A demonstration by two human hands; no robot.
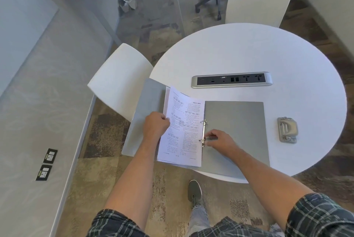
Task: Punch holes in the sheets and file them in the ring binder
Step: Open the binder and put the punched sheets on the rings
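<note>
Grey binder [235,131] open; rings [204,133] run near-far just right of sheets [182,131]. Left hand [155,125] grips sheets' left edge, right hand [218,139] pinches near ring.

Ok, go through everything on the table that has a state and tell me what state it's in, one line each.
Ring binder: open, lying flat on the table.
Binder rings: cannot tell if open or closed.
Sheets: on the rings, left of them.
Hole punch: idle, apart from the binder.
Left hand: grips the sheets' left edge.
Right hand: fingers at the ring mechanism.
</note>
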